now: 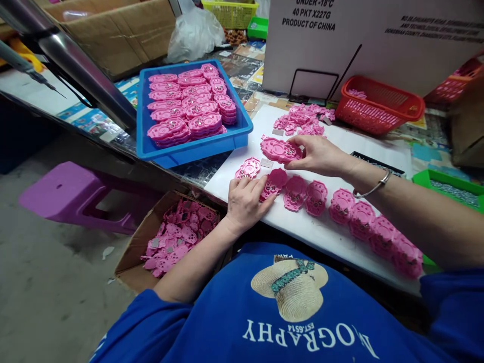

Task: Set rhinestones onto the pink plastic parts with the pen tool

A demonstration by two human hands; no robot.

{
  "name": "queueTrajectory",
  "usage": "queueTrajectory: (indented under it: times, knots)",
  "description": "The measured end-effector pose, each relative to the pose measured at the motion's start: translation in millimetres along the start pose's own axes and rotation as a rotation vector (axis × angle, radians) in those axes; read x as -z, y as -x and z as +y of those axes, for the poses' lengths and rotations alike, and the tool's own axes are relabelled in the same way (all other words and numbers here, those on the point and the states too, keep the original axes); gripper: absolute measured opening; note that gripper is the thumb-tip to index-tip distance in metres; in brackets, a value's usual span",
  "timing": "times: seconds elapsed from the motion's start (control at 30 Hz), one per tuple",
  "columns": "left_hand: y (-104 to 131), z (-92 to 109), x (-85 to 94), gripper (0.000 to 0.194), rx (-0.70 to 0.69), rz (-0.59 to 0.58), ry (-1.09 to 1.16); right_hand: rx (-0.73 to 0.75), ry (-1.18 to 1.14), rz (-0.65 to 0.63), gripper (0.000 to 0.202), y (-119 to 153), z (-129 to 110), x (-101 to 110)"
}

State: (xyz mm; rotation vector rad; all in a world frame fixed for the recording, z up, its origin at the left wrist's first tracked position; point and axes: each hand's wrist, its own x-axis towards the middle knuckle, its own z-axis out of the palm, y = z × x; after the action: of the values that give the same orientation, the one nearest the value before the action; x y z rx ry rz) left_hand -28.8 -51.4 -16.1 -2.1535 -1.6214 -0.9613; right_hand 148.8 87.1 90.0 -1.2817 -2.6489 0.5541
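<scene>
My right hand (312,154) holds a pink plastic shell (278,149) with scalloped edges above the white board, thumb and fingers pinching its right end. At the board's near edge, my left hand (245,201) closes its thumb and forefinger on the left side of another pink plastic shell (278,179), which has small metal bits on it. Just beyond the left fingers lies a further pink shell (248,166), beside a small grey plate (266,163). To the right, a row of similar shells (316,196) runs along the edge.
A blue tray (196,151) of stacked pink shells stands at the left. Loose pink pieces (302,118) and a red basket (378,111) lie beyond my hands. A cardboard box (128,262) of pink parts and a purple stool (64,196) are lower left; a green bin (449,189) is at right.
</scene>
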Motion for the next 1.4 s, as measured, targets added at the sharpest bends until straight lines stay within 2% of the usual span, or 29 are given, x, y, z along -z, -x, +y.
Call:
queueTrajectory:
  times: [0.27,0.47,0.63,0.73,0.8,0.97,1.13,1.27,1.4]
  knots:
    - [2,-16,-0.2,0.027,0.079,0.158,0.179,-0.002,-0.043,0.021,0.04,0,1,-1]
    - [7,-26,4.6,0.032,0.226,0.252,0.313,-0.015,-0.054,0.007,0.036,0,0,0]
    - [17,-62,22.5,0.042,0.423,0.263,0.117,-0.035,-0.015,0.011,0.035,0,3,2]
    - [23,-83,26.2,0.047,0.447,0.248,0.011,-0.053,-0.008,-0.003,0.037,0,4,1]
    - [26,-89,24.1,0.048,0.443,0.225,-0.015,-0.06,-0.008,-0.008,0.038,0,1,-1]
    - [28,-87,14.0,0.038,0.413,0.12,-0.05,-0.007,-0.008,-0.037,0.04,-3,-7,-4]
    - [29,-83,14.4,0.033,0.374,0.146,-0.101,0.015,0.095,-0.091,0.035,-19,1,-3]
    - [22,-75,21.9,0.027,0.336,0.152,-0.06,-0.085,0.174,-0.147,0.034,-28,12,-1]
    - [4,-59,25.8,0.025,0.271,0.119,0.015,-0.162,0.224,-0.182,0.035,-25,16,-5]
